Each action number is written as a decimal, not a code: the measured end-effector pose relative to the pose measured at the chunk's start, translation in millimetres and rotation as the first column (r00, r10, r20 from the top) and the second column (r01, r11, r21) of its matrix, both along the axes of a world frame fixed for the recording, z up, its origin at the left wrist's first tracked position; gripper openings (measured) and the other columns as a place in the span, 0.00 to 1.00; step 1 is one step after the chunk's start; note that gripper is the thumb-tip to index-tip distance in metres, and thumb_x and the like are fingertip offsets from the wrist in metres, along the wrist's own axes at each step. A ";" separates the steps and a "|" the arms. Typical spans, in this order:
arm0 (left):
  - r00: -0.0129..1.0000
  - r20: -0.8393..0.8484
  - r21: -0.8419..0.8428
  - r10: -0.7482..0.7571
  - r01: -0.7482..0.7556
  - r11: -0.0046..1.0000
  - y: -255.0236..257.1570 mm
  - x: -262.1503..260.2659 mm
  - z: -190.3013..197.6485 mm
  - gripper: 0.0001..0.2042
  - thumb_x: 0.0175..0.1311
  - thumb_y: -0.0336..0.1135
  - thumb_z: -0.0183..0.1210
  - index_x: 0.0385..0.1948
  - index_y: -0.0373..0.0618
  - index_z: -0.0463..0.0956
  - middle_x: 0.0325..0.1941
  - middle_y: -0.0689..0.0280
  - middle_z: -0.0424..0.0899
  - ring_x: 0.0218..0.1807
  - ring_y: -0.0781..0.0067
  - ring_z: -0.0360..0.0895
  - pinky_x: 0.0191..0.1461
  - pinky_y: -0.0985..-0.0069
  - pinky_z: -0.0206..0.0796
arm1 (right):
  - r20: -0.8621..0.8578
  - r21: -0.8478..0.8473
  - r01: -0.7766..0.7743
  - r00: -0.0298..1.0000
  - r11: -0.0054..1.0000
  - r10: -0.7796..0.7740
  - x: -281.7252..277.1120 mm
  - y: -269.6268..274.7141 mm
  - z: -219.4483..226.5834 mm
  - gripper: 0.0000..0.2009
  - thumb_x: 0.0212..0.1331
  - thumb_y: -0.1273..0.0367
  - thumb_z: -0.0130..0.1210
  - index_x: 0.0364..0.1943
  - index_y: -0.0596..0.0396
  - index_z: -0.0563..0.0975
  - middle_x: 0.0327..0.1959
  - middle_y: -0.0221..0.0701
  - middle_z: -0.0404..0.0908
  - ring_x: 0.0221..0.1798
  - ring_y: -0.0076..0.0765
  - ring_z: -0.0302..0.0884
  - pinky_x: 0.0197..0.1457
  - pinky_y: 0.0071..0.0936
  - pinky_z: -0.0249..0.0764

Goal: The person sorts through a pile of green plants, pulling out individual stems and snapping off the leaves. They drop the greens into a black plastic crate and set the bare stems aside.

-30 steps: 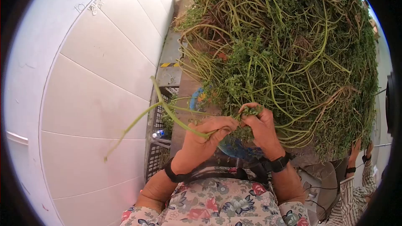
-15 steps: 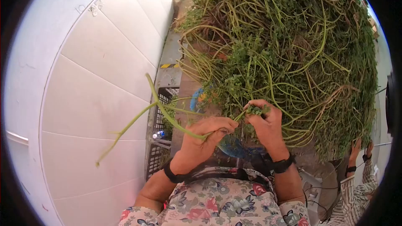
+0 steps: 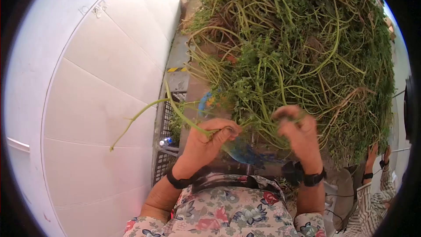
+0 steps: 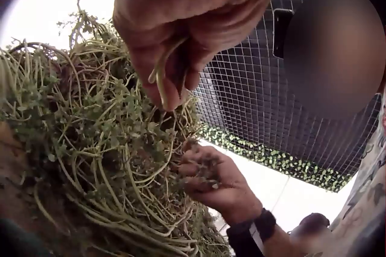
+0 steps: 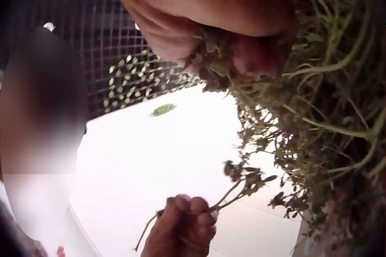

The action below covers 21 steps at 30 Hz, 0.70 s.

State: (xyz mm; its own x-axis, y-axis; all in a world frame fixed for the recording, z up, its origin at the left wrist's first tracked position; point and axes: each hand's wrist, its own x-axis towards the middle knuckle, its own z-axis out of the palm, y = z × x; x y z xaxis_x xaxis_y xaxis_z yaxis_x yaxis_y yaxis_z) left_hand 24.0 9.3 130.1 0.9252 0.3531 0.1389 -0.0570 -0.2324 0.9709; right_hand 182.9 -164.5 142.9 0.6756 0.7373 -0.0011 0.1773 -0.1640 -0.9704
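Glare whitens the wall (image 3: 109, 74), the right hand (image 3: 301, 136) blurs, and fisheye distortion bows the head view.

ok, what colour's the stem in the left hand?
Light green stem, clearest in head view.

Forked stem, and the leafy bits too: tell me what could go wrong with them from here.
The forked stem juts well out of the left grip, crossing the crate in the head view; its ends might catch or snap. The leafy bits poke out of the right grip, close by the tangled pile, so some could drop and get lost in it.
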 end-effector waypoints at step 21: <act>0.995 0.039 0.221 -0.086 0.076 0.972 -19.8 3.5 16.9 0.06 0.58 0.24 0.51 0.34 0.37 0.77 0.35 0.62 0.82 0.36 0.71 0.78 0.41 0.76 0.69 | 0.184 -0.033 -0.085 0.979 0.996 0.089 -23.5 22.7 -46.7 0.07 0.53 0.76 0.47 0.36 0.57 0.74 0.26 0.35 0.74 0.24 0.33 0.70 0.25 0.25 0.64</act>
